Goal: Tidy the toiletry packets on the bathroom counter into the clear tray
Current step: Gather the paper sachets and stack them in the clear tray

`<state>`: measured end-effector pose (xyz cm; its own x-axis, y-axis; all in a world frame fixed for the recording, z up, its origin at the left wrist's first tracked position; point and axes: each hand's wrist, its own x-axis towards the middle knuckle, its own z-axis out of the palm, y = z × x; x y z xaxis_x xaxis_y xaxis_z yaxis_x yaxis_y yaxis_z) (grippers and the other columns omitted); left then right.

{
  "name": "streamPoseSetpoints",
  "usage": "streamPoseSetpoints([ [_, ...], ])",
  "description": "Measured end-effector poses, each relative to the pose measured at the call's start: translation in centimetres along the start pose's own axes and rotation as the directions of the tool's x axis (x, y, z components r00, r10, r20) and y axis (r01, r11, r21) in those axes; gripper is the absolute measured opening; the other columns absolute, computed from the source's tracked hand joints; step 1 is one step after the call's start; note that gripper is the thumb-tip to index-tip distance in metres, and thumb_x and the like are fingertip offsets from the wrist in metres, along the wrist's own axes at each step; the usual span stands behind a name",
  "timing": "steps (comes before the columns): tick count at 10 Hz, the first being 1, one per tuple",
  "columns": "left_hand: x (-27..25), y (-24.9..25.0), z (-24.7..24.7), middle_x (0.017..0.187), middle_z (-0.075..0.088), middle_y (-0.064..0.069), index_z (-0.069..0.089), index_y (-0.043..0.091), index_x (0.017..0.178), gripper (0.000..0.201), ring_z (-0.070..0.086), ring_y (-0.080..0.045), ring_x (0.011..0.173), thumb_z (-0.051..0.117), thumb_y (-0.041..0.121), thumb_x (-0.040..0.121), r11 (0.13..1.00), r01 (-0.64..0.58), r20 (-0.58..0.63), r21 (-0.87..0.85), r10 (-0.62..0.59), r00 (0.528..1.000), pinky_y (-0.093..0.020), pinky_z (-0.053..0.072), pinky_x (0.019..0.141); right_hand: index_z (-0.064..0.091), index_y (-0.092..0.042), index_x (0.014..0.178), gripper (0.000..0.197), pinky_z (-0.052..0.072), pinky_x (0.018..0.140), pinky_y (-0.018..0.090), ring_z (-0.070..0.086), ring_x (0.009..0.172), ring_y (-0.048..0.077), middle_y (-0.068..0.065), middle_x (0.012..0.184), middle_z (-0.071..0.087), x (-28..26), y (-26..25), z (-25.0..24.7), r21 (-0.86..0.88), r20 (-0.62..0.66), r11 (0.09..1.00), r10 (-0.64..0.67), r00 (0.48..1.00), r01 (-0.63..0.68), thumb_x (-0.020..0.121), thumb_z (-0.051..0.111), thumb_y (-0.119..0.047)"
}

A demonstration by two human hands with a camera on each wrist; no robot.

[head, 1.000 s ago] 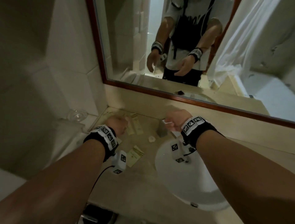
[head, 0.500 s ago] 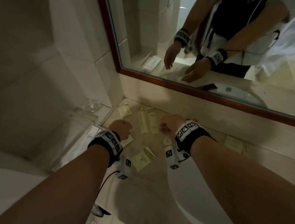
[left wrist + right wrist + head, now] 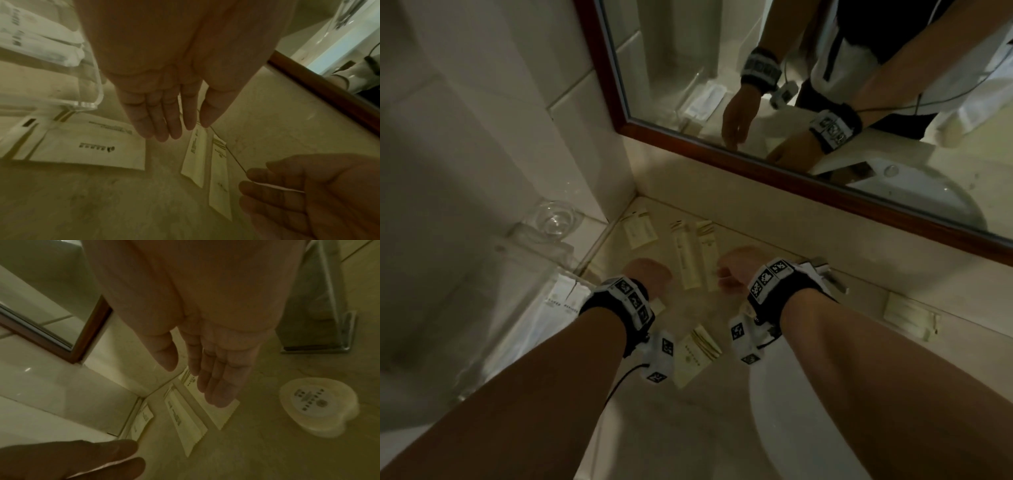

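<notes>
Two long cream packets (image 3: 685,255) (image 3: 708,253) lie side by side on the beige counter (image 3: 688,428). My left hand (image 3: 649,274) hovers just left of them and my right hand (image 3: 736,270) just right. Both hands are open with straight fingers and hold nothing, as the left wrist view (image 3: 185,129) and right wrist view (image 3: 195,382) show. A square packet (image 3: 640,231) lies in the back corner, another packet (image 3: 697,353) between my wrists, and a large one (image 3: 88,146) by the clear tray (image 3: 524,274). The tray holds white packets (image 3: 561,301).
A round wrapped soap (image 3: 316,405) sits on the counter right of my right hand. The chrome faucet (image 3: 822,270) and white sink (image 3: 808,428) are on the right, with a further packet (image 3: 911,315) beyond. A glass dish (image 3: 554,216) stands behind the tray. A mirror (image 3: 791,85) backs the counter.
The view has swung down and left onto the counter corner. Both hands have moved forward to either side of the two long packets.
</notes>
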<state>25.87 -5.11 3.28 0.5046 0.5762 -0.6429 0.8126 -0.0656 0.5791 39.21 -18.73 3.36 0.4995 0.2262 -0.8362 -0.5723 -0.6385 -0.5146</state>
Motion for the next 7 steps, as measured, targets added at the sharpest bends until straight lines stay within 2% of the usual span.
streamPoseSetpoints([
  [1, 1.1, 0.1, -1.0, 0.087, 0.061, -0.003, 0.058, 0.019, 0.083, 0.012, 0.057, -0.021, 0.090, 0.064, 0.015, 0.092, 1.000, 0.019, -0.024, 0.015, -0.018, 1.000, -0.036, 0.054, 0.089, 0.058, -0.011, 0.077, 0.020, 0.062, 0.079, 0.037, 0.063, 0.073, 0.024, 0.011, 0.089, 0.066, 1.0, -0.3, -0.2, -0.135, 0.017, 0.988, -0.070, 0.997, 0.072, 0.097, 0.058, -0.014],
  [2, 2.2, 0.4, -0.4, 0.112, 0.065, -0.015, 0.063, 0.016, 0.108, 0.014, 0.056, -0.019, 0.095, 0.062, 0.013, 0.094, 1.000, 0.003, 0.032, -0.015, -0.002, 0.999, -0.040, 0.053, 0.098, 0.049, -0.024, 0.076, 0.023, 0.048, 0.042, 0.013, 0.056, 0.069, 0.011, -0.002, 0.083, 0.055, 1.8, -0.5, -0.5, -0.198, 0.022, 0.965, -0.169, 0.985, 0.170, 0.097, 0.058, -0.018],
  [3, 3.4, 0.8, 1.1, 0.089, 0.064, -0.005, 0.064, 0.008, 0.121, 0.027, 0.059, -0.020, 0.088, 0.061, 0.013, 0.095, 0.991, 0.033, 0.059, -0.128, -0.026, 0.998, -0.035, 0.055, 0.086, 0.049, -0.026, 0.077, 0.022, 0.048, 0.044, 0.016, 0.057, 0.070, 0.011, -0.002, 0.084, 0.055, 2.6, -0.3, -0.4, -0.240, 0.043, 0.949, -0.201, 0.979, 0.205, 0.096, 0.059, -0.021],
  [4, 4.0, 1.4, 2.7, 0.084, 0.061, -0.004, 0.061, -0.004, 0.127, 0.038, 0.062, -0.019, 0.078, 0.062, 0.014, 0.093, 0.975, 0.081, 0.092, -0.207, -0.063, 0.994, -0.036, 0.056, 0.081, 0.052, -0.023, 0.078, 0.020, 0.054, 0.060, 0.025, 0.060, 0.073, 0.015, 0.001, 0.085, 0.058, 3.7, -0.4, -0.3, -0.212, 0.059, 0.956, -0.194, 0.979, 0.202, 0.096, 0.059, -0.020],
  [5, 4.2, 1.8, 3.4, 0.100, 0.065, -0.013, 0.063, -0.005, 0.124, 0.039, 0.062, -0.024, 0.089, 0.065, 0.016, 0.091, 0.976, 0.065, 0.110, -0.209, -0.043, 0.993, -0.045, 0.057, 0.093, 0.054, -0.021, 0.080, 0.017, 0.059, 0.075, 0.033, 0.064, 0.081, 0.020, 0.003, 0.088, 0.061, 4.1, -0.5, -0.2, -0.156, 0.066, 0.970, -0.177, 0.982, 0.186, 0.096, 0.059, -0.018],
  [6, 4.4, 2.1, 4.1, 0.107, 0.066, -0.017, 0.063, -0.006, 0.125, 0.041, 0.060, -0.023, 0.090, 0.065, 0.019, 0.092, 0.982, 0.036, 0.119, -0.184, -0.014, 0.993, -0.047, 0.055, 0.096, 0.057, -0.018, 0.080, 0.016, 0.059, 0.090, 0.039, 0.065, 0.086, 0.024, 0.005, 0.088, 0.063, 4.4, -0.4, 0.2, -0.134, 0.087, 0.976, -0.161, 0.983, 0.171, 0.096, 0.060, -0.017],
  [7, 4.4, 2.3, 4.5, 0.117, 0.067, -0.018, 0.062, -0.005, 0.125, 0.040, 0.062, -0.025, 0.094, 0.065, 0.019, 0.092, 0.992, 0.003, 0.140, -0.125, 0.015, 0.990, -0.044, 0.057, 0.094, 0.058, -0.017, 0.079, 0.018, 0.057, 0.086, 0.037, 0.064, 0.076, 0.020, 0.004, 0.084, 0.063, 4.4, -0.3, 0.9, -0.128, 0.120, 0.976, -0.160, 0.980, 0.175, 0.097, 0.059, -0.016],
])
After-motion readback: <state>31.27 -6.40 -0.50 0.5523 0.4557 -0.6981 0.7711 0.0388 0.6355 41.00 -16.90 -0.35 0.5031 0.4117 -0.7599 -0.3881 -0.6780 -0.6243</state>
